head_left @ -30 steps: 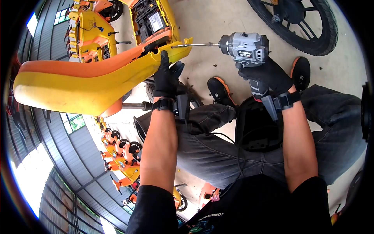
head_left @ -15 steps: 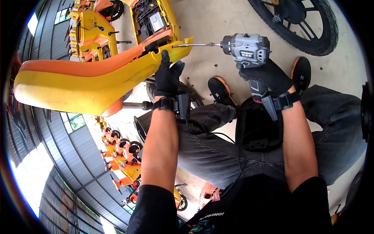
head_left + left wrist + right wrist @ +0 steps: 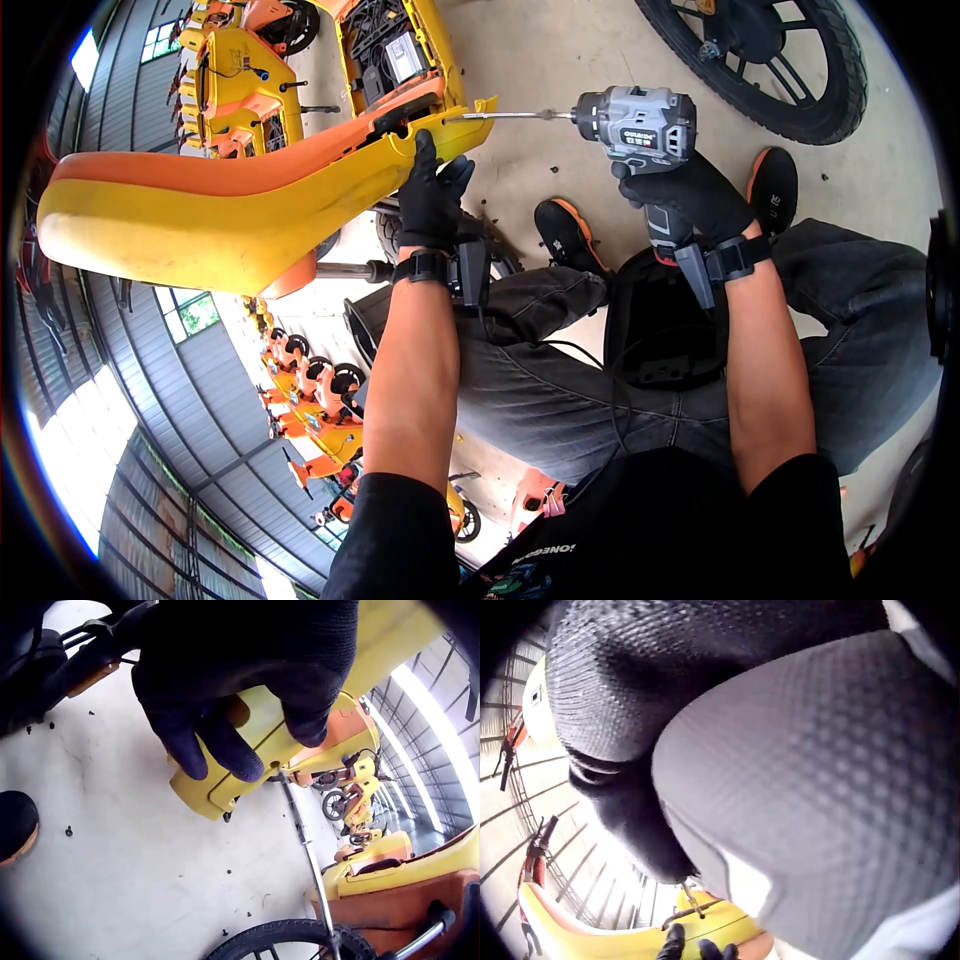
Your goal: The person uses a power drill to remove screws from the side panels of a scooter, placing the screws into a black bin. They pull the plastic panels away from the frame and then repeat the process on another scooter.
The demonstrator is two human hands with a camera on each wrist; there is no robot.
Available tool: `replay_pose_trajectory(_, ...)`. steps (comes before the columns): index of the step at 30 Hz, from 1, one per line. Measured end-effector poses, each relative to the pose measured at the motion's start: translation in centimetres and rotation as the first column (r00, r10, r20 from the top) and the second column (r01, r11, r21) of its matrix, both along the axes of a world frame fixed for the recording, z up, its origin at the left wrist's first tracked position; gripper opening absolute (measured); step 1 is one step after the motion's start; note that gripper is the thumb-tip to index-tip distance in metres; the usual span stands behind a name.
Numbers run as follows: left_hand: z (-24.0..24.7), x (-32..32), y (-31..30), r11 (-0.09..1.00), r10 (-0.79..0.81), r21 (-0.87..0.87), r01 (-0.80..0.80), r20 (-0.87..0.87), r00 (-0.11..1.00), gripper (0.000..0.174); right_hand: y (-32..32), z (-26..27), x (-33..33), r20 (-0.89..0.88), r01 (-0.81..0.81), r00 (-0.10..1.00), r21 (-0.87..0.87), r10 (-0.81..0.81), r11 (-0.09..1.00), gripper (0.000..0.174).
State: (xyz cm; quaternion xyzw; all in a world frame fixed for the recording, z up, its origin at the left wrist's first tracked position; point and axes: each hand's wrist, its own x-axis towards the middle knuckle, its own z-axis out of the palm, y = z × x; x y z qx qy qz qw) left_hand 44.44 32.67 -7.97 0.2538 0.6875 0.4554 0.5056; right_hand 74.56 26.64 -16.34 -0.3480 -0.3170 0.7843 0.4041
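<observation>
A yellow scooter body panel (image 3: 250, 225) with an orange seat part (image 3: 200, 170) stretches across the left of the head view. My gloved left hand (image 3: 430, 205) grips its narrow end, thumb on one side and fingers on the other in the left wrist view. In my gloved right hand (image 3: 700, 195) is a grey cordless drill (image 3: 640, 125), held by its handle (image 3: 817, 772). A long steel bit (image 3: 303, 829) runs from the chuck to the panel, its tip right at a small hole (image 3: 275, 765) near my left thumb.
A black spoked wheel (image 3: 780, 70) lies at the upper right. Another scooter with exposed electronics (image 3: 395, 65) stands beyond the panel. Several small screws (image 3: 69, 831) are scattered on the concrete floor. My shoe (image 3: 568, 232) is below the drill.
The drill has shifted slightly to the right, away from the panel, while the bit's tip stays at about the same spot. My left hand keeps its grip on the panel.
</observation>
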Motion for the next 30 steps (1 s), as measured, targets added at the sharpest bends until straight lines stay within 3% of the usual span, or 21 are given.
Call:
replay_pose_trajectory(3, 0.0, -0.1, 0.0, 0.999, -0.038, -0.014, 0.038, -0.006, 0.999, 0.046, 0.2, 0.2, 1.0, -0.037, -0.02, 0.999, -0.025, 0.019, 0.999, 0.032)
replay_pose_trajectory(6, 0.1, 0.1, 0.0, 1.0, -0.012, -0.005, 0.012, 0.002, 1.0, 0.047, 0.4, 0.4, 1.7, -0.135, 0.055, 0.989, -0.095, -0.067, 0.994, 0.032)
replay_pose_trajectory(9, 0.1, 0.0, 0.1, 1.0, 0.017, 0.004, -0.017, 0.035, 0.999, 0.046, 1.0, 0.4, 1.9, -0.136, 0.226, 0.964, -0.028, -0.228, 0.974, 0.034)
replay_pose_trajectory(12, -0.9, -1.5, 0.5, 0.999, 0.044, 0.023, -0.049, 0.179, 0.983, 0.044, 1.3, 1.0, 1.9, -0.243, 0.249, 0.931, -0.124, -0.272, 0.961, 0.033)
replay_pose_trajectory(13, -1.9, -2.1, 0.4, 1.0, 0.008, -0.002, -0.008, 0.16, 0.987, 0.039, 1.4, 1.4, 1.6, -0.294, 0.246, 0.911, -0.174, -0.288, 0.954, 0.033)
replay_pose_trajectory(14, -2.7, -1.3, -0.1, 0.993, -0.111, -0.034, 0.111, -0.003, 0.994, 0.035, 1.5, 1.4, 1.4, -0.288, 0.252, 0.912, -0.172, -0.293, 0.952, 0.03)
replay_pose_trajectory(15, -3.0, 0.2, -0.5, 0.917, -0.4, -0.166, 0.364, -0.409, 0.82, 0.032, 1.5, 2.0, 1.1, -0.309, 0.274, 0.901, -0.143, -0.306, 0.951, 0.029)
replay_pose_trajectory(16, -2.7, 1.7, -1.0, 0.821, -0.559, -0.312, 0.478, -0.605, 0.567, 0.031, 1.6, 2.1, 1.1, -0.33, 0.266, 0.894, -0.153, -0.302, 0.952, 0.03)
replay_pose_trajectory(17, -1.7, 3.3, -1.6, 0.755, -0.641, -0.345, 0.558, -0.565, 0.519, 0.031, 1.8, 2.3, 1.1, -0.35, 0.257, 0.888, -0.159, -0.298, 0.953, 0.03)
replay_pose_trajectory(18, 0.5, 5.0, -2.5, 0.689, -0.721, -0.226, 0.688, -0.312, 0.619, 0.031, 1.9, 3.6, 0.8, -0.374, 0.249, 0.886, -0.114, -0.274, 0.962, 0.03)
replay_pose_trajectory(19, 2.1, 6.2, -3.5, 0.698, -0.712, -0.131, 0.704, -0.026, 0.702, 0.029, 2.1, 4.9, 0.7, -0.335, 0.245, 0.909, -0.056, -0.25, 0.968, 0.028)
replay_pose_trajectory(20, 2.6, 6.5, -4.1, 0.617, -0.784, -0.089, 0.782, 0.018, 0.621, 0.029, 2.1, 6.3, 0.3, -0.342, 0.247, 0.906, -0.05, -0.249, 0.968, 0.027)
replay_pose_trajectory(21, 4.1, 7.8, -4.6, 0.633, -0.773, -0.222, 0.742, -0.117, 0.624, 0.029, 2.4, 8.0, -0.1, -0.346, 0.25, 0.905, -0.043, -0.249, 0.967, 0.026)
replay_pose_trajectory(23, 4.5, 8.5, -5.3, 0.637, -0.728, -0.203, 0.744, -0.476, 0.493, 0.026, 3.2, 11.5, -0.4, -0.342, 0.216, 0.921, 0.052, -0.186, 0.975, 0.024)
replay_pose_trajectory(24, 4.6, 8.9, -5.8, 0.627, -0.717, -0.138, 0.767, -0.488, 0.498, 0.026, 4.2, 12.7, -0.2, -0.296, 0.219, 0.938, 0.106, -0.18, 0.97, 0.025)
replay_pose_trajectory(25, 4.6, 9.4, -6.7, 0.553, -0.714, -0.089, 0.828, -0.563, 0.416, 0.029, 5.3, 13.7, -0.2, -0.248, 0.224, 0.951, 0.151, -0.183, 0.963, 0.025)
replay_pose_trajectory(26, 3.5, 10.2, -7.4, 0.426, -0.676, -0.106, 0.899, -0.698, 0.238, 0.03, 5.6, 15.8, -0.3, -0.211, 0.205, 0.965, 0.223, -0.158, 0.953, 0.029)
replay_pose_trajectory(27, 2.2, 10.9, -8.2, 0.292, -0.588, -0.153, 0.944, -0.807, 0.052, 0.032, 8.5, 16.2, -0.1, -0.167, 0.183, 0.972, 0.081, -0.167, 0.98, 0.029)
replay_pose_trajectory(28, 1.8, 11.5, -9.5, 0.219, -0.635, -0.198, 0.955, -0.772, -0.014, 0.031, 9.2, 16.8, 0.1, 0.037, 0.114, 0.987, 0.54, -0.159, 0.834, 0.026)
replay_pose_trajectory(29, 1.7, 12.5, -11.1, 0.142, -0.676, -0.238, 0.961, -0.732, -0.082, 0.031, 9.7, 17.3, 0.5, 0.218, -0.07, 0.947, 0.856, -0.236, 0.512, 0.023)
replay_pose_trajectory(30, 1.7, 12.9, -12.9, 0.134, -0.757, -0.275, 0.952, -0.648, -0.08, 0.034, 11.1, 17.7, 0.9, 0.227, -0.086, 0.946, 0.863, -0.23, 0.498, 0.023)
